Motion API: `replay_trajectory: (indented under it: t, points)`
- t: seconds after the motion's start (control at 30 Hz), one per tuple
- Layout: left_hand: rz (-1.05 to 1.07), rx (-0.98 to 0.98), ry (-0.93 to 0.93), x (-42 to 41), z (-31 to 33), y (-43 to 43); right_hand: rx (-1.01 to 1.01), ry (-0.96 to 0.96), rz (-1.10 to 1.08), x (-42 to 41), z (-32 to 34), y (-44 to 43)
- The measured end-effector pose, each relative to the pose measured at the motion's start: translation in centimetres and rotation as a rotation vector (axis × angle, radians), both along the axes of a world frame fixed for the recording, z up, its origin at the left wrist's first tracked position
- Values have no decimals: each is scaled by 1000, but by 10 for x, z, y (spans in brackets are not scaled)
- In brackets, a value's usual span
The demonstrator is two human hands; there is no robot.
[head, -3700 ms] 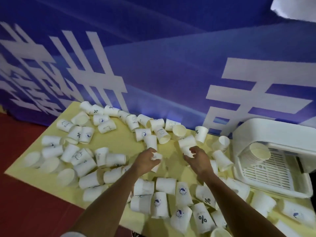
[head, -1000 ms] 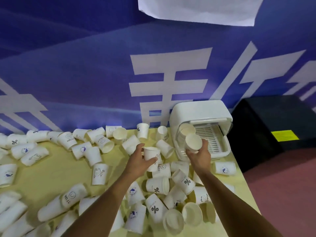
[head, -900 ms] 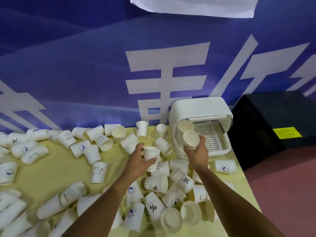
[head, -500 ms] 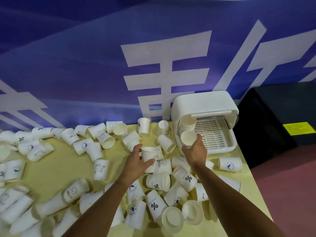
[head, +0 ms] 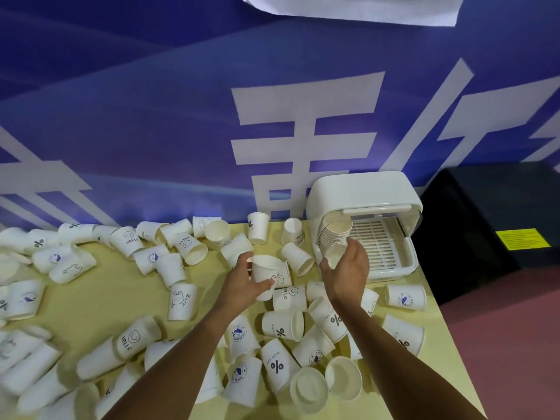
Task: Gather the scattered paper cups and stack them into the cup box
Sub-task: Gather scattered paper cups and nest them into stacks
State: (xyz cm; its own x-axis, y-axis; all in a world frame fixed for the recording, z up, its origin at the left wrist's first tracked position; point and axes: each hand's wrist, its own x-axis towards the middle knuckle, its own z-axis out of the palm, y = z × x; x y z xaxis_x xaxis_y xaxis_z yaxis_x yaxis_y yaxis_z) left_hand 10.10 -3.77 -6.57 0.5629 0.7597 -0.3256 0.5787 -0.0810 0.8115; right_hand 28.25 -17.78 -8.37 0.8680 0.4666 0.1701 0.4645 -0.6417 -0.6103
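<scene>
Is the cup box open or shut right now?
Open. The front cover of the cup box is raised, exposing the slatted tray and a stack of cups inside at its left.

1. Two arms show in the head view. The left forearm (head: 181, 356) enters at the near edge around the middle, and the right forearm (head: 400, 359) enters further right.
2. Both forearms are bare along their whole visible length, from the near edge to the wrist.
3. Each forearm is long and slim, broadest at the near edge and narrowing toward the wrist.
4. The left hand (head: 239, 287) is bare and seen from its back, with the thumb on its right side.
5. The right hand (head: 348, 269) is bare too, its back facing the camera and the thumb on its left side.
6. The rest of the body lies outside the view.
</scene>
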Motion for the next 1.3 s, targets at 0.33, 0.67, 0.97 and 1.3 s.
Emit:
replay_trajectory:
  t: [0.33,0.67,0.97,1.3]
  points:
    - [-62,-8,-116,-21,20,6,37,617,465,-73,38,50]
    - [-124,-14,35,-37,-4,17,266,391,76,-45,46,19]
    - [-170,-7,65,-19,-23,4,178,234,-80,2,26,-11]
    - [-90,22,26,-23,-37,1,79,281,-33,22,-12,1]
